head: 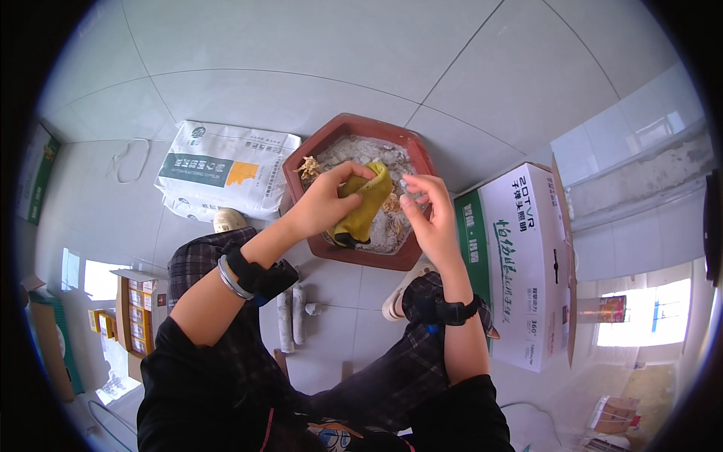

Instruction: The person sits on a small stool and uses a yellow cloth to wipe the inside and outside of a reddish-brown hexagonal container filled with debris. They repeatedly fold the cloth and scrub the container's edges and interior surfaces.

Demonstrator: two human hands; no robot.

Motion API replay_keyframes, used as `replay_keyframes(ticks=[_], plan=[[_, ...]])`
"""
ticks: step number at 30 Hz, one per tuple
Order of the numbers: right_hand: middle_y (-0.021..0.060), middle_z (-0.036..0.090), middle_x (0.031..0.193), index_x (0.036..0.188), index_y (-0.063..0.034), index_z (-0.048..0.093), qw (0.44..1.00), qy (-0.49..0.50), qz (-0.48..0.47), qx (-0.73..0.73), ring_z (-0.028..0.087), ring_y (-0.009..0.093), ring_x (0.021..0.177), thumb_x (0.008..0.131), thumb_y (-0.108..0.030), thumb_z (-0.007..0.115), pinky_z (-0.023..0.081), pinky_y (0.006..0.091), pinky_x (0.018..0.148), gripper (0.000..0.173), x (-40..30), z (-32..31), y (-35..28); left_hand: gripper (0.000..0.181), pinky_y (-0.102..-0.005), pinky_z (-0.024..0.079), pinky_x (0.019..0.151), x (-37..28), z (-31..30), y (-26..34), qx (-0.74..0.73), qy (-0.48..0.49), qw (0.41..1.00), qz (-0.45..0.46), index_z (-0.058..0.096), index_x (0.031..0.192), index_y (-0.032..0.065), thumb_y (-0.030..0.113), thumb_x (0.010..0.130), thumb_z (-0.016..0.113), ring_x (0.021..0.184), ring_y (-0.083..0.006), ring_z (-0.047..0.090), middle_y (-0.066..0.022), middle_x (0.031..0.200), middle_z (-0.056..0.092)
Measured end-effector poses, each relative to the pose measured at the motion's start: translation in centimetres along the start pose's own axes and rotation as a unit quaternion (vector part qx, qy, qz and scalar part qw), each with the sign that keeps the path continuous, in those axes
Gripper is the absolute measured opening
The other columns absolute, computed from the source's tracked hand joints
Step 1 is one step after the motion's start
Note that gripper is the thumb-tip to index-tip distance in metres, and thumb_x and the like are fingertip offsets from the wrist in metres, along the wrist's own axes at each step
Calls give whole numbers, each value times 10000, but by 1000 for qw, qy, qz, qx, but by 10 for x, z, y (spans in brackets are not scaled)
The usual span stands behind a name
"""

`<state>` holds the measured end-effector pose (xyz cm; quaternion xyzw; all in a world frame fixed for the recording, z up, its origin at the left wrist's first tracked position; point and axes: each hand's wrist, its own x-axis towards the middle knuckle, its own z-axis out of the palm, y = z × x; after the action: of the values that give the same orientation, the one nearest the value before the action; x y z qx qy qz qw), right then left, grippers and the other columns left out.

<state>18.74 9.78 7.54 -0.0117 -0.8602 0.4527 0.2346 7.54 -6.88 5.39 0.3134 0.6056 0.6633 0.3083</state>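
My left hand grips a yellow-green knitted piece by its upper edge, thumb and fingers pinching the fabric. It looks like a glove or a sock; which one I cannot tell. Its lower end is black and hangs over the pot's contents. My right hand is just to the right, fingers apart and holding nothing. Beneath both hands sits a reddish-brown, angular planter pot of grey, crumbly material. A dried plant tuft shows at its left, and another withered clump lies between the hands.
A white plastering-gypsum bag lies left of the pot. A large printed cardboard box stands at right. Grey cylinders lie on the tiled floor between my legs. An open carton of small boxes is at lower left.
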Motion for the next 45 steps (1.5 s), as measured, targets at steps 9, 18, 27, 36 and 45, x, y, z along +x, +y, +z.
replay_keyframes(ticks=[9, 18, 27, 36, 45], plan=[[46, 562, 870, 1035, 6, 524, 982, -93, 129, 102, 513, 116, 840, 840, -184, 597, 419, 263, 757, 283, -4, 4, 16, 288, -292, 399, 860, -5, 6, -5, 66, -38, 991, 113, 459, 1039, 26, -66, 767, 470, 1000, -161, 492, -74, 1043, 504], [18, 481, 779, 875, -4, 488, 989, -28, 97, 106, 455, 71, 725, 817, -133, 629, 401, 225, 644, 200, -7, 5, 13, 343, -328, 409, 798, -5, 8, -4, 183, 2, 974, 136, 403, 1014, 46, 55, 754, 627, 934, -265, 509, -125, 1020, 486], [46, 463, 783, 883, -4, 435, 996, -21, 55, 72, 440, 101, 709, 837, -182, 612, 397, 237, 650, 255, -8, 8, 24, 198, -279, 421, 730, 1, 4, -16, 201, -39, 973, 106, 459, 892, 17, 64, 789, 621, 776, -139, 477, -65, 801, 504], [95, 534, 768, 941, -1, 478, 992, -51, 116, -20, 517, 149, 703, 805, -106, 618, 430, 278, 653, 222, -2, 9, 10, 285, -305, 437, 694, -5, 10, -16, 212, 24, 971, 107, 479, 992, 24, 98, 768, 639, 780, -198, 534, -100, 849, 536], [104, 495, 835, 919, -11, 500, 993, 20, -33, -114, 526, 252, 728, 771, -52, 606, 434, 311, 646, 187, 3, 6, 14, 301, -353, 451, 662, 1, 3, -21, 320, -26, 946, -35, 558, 878, -16, 282, 840, 541, 705, -284, 589, -193, 713, 574]])
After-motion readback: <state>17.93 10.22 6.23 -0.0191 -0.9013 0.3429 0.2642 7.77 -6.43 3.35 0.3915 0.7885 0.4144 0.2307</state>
